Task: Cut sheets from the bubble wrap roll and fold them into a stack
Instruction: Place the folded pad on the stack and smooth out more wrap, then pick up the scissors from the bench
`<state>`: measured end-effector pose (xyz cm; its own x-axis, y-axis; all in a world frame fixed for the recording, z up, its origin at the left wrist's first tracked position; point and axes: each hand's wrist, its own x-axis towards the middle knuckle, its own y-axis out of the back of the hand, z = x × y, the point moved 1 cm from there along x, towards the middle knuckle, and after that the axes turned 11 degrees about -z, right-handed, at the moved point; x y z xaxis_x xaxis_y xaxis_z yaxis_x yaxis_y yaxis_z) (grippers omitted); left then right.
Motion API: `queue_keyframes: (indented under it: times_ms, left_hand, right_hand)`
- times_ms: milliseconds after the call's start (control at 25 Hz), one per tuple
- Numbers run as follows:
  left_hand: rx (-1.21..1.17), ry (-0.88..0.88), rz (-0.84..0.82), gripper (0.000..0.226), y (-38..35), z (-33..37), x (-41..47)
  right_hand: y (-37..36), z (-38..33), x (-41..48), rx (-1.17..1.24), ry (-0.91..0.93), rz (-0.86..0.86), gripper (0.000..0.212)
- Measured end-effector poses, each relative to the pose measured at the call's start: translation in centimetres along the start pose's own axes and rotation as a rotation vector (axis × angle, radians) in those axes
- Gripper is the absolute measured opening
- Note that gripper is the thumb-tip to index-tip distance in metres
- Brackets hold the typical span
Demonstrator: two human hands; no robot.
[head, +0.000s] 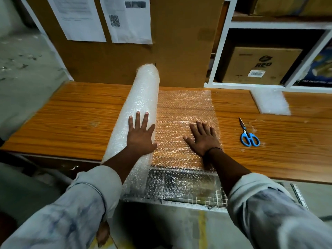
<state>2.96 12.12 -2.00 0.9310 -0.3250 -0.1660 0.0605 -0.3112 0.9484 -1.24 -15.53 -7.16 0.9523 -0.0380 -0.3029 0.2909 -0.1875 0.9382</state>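
Looking down from the head camera, you have the bubble wrap roll lying across the wooden table, its near end hanging past the front edge. Your left hand lies flat on top of the roll, fingers spread, gripping nothing. Just right of the roll, a loose length of wrap is unrolled flat on the table, and your right hand presses on it palm down, fingers spread, also holding nothing. The scissors lie closed on the table well to the right of the roll, beyond the sheet's free edge, and a folded stack sits farther right and back.

This looks like measuring out the next sheet. Keep the right palm pinning the sheet so it stays square, and steady the roll with the left so it does not drift. Before you reach for the scissors, smooth the sheet flat; a straight cut close beside the roll should make folding easier.
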Motion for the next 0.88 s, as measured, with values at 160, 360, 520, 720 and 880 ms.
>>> queue_keyframes:
  times_ms: [160,360,520,720,880]
  left_hand:
    - [-0.006,-0.005,-0.015,0.091,0.3,1.7,-0.5]
    - [-0.046,-0.061,-0.015,0.087,1.0,4.9,-0.8]
    - [-0.129,-0.151,-0.041,0.084,1.3,7.4,-1.3]
    - [-0.185,-0.198,-0.101,0.084,0.9,9.3,-2.3]
    - [-0.258,-0.230,-0.116,0.083,-0.3,10.3,-4.2]
  right_hand:
    - [0.3,0.6,-0.4,0.033,0.032,-0.032,0.086]
    - [-0.3,3.5,-3.2,0.095,-0.053,0.189,0.068]
    - [1.3,8.6,-5.0,0.103,-0.334,0.346,0.059]
    - [2.2,12.9,-6.8,0.092,-0.489,0.243,0.044]
    - [1.7,12.5,-7.7,0.050,-0.486,0.275,0.036]
